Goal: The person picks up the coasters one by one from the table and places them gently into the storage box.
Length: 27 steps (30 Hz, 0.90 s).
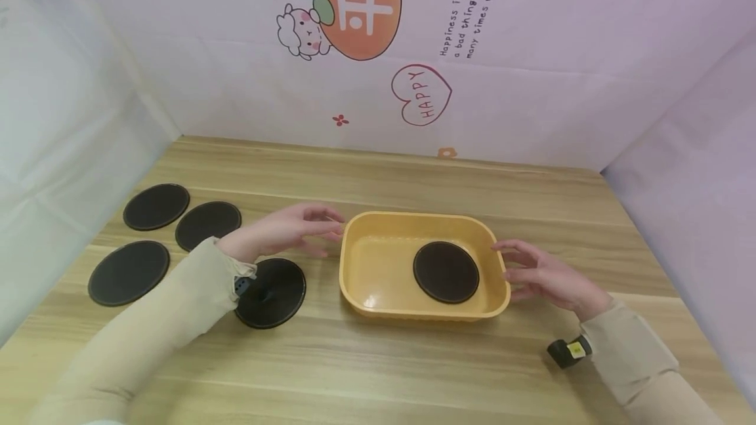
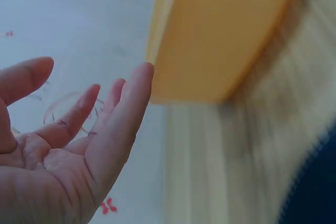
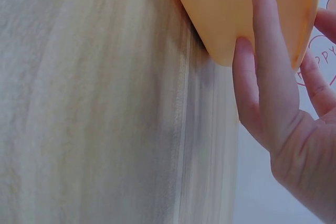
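- Sleeves fill the bottom of my head view, and both hands flank the yellow tray, which sits flat mid-table, a little right of centre.
- Left hand hovers by the tray's left rim, fingers straight and spread, gripping nothing; the wrist view shows its palm bare with a gap to the wall.
- Right hand is at the right rim, fingers relaxed; from the right wrist view its fingertips look to be on or right against the tray's outer corner, though I can't tell if they press.
- Tray reads as thin moulded plastic: light and fairly stiff, I judge, with smooth, possibly slippery walls. Best hold, I'd say, is under the rolled rim on the two short sides.
- One black disc lies loose inside, right of centre; flat and thin, likely to slide if the tray tips.
- Outward: a disc lies under my left wrist, and three more discs sit far left.
- Open wood lies in front and behind; the backdrop walls close in at left and right.
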Each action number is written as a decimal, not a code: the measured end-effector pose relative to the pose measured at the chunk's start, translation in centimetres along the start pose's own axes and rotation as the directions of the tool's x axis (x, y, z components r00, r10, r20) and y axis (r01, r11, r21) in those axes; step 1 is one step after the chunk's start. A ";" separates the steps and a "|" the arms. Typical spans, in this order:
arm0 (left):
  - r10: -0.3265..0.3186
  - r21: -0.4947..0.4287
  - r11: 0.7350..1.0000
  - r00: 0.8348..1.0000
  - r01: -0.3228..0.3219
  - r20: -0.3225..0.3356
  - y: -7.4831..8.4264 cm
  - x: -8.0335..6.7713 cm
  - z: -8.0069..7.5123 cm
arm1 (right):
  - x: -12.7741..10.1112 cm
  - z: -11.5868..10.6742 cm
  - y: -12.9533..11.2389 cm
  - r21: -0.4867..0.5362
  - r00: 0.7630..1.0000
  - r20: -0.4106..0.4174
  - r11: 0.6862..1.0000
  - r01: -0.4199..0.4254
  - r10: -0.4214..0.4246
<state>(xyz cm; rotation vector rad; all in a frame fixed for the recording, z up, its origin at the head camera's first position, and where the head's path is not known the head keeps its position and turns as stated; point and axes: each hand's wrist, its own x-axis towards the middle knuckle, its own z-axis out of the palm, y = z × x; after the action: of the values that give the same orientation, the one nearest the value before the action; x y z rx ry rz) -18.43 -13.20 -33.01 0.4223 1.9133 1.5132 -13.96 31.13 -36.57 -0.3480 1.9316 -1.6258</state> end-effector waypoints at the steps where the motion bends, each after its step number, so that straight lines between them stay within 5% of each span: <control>1: -0.007 0.005 1.000 1.000 0.007 -0.004 -0.4 -0.3 -0.3 | 0.0 0.0 0.0 -0.002 1.000 -0.001 1.000 -0.001 0.001; 15: -0.039 0.074 0.996 0.998 0.043 -0.048 -4.3 -4.8 -3.3 | 0.0 0.0 0.1 -0.018 1.000 -0.007 1.000 0.003 -0.003; 27: -0.025 0.087 0.995 0.988 0.039 -0.154 -6.4 -6.1 -4.6 | 0.2 -0.2 0.2 0.011 1.000 0.012 1.000 0.016 -0.016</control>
<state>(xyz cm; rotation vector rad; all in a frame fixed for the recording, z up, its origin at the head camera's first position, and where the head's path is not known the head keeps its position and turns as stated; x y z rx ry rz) -16.11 -22.10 -36.73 0.3216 2.1030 1.4799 -14.15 31.23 -36.78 -0.3687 1.9151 -1.6400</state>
